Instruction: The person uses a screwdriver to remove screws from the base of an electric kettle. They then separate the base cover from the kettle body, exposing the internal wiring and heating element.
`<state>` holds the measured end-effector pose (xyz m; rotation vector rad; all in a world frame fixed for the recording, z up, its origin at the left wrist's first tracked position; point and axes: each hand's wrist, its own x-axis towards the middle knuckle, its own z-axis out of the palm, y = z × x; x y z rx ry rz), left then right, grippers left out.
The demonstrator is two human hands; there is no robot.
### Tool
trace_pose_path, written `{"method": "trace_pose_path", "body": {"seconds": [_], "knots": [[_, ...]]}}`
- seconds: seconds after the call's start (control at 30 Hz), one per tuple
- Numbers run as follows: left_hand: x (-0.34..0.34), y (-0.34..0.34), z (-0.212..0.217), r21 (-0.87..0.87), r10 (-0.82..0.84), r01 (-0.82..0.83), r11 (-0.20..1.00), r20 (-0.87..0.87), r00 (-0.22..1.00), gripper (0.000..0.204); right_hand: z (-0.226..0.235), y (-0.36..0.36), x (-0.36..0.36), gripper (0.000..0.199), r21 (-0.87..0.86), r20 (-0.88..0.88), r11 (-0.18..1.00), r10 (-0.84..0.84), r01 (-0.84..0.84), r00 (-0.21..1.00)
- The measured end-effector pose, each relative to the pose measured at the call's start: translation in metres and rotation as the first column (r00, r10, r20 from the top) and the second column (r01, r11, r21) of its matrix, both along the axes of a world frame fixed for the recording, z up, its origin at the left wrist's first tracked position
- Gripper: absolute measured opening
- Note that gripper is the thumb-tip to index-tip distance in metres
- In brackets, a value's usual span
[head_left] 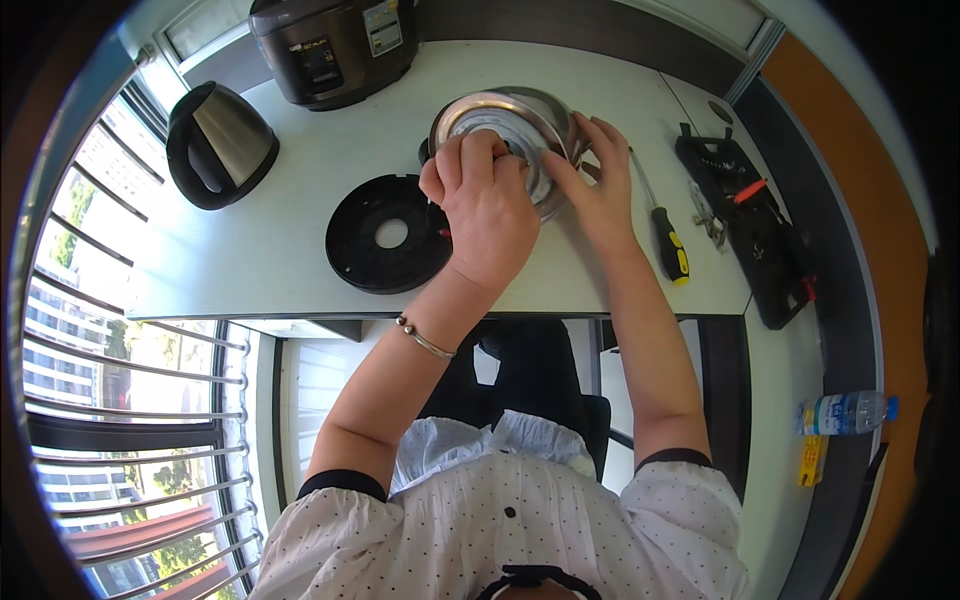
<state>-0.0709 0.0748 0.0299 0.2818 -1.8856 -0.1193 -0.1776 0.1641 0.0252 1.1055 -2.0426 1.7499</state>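
A shiny round steel vessel [548, 112], which looks like an electric kettle's body, lies tilted with its ringed, greyish round end towards me. My right hand [600, 185] grips its right side, thumb on the near rim and fingers around the outside. Over the middle of that round end, my left hand [488, 200] is closed, its fingers curled and pinched together. Whatever sits between those fingertips is hidden by the hand. Beside my left wrist, a black round plastic cover [360, 240] with a central hole lies on the white table [270, 275].
A yellow-and-black screwdriver [670, 245] lies right of my right hand. Beyond it are small metal pieces [710, 220] and a black tool case [755, 235] with a red-handled tool. A steel kettle [225, 145] and a cooker [335, 55] stand far left; a water bottle [850, 412] lies at right.
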Motion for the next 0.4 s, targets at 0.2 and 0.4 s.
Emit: {"method": "trace_pose_path", "body": {"seconds": [0.2,0.4], "knots": [[-0.004,-0.011,0.0,-0.181,-0.088,0.084,0.98,-0.012,0.996,0.01,-0.003,0.0,-0.003,0.068,-0.008,-0.023,1.0,-0.013,0.013,1.0],[0.002,-0.021,0.004,-0.321,-0.109,0.132,0.938,0.088,0.99,0.013,-0.002,0.001,-0.001,0.069,0.006,-0.01,1.0,-0.006,0.006,1.0]]}}
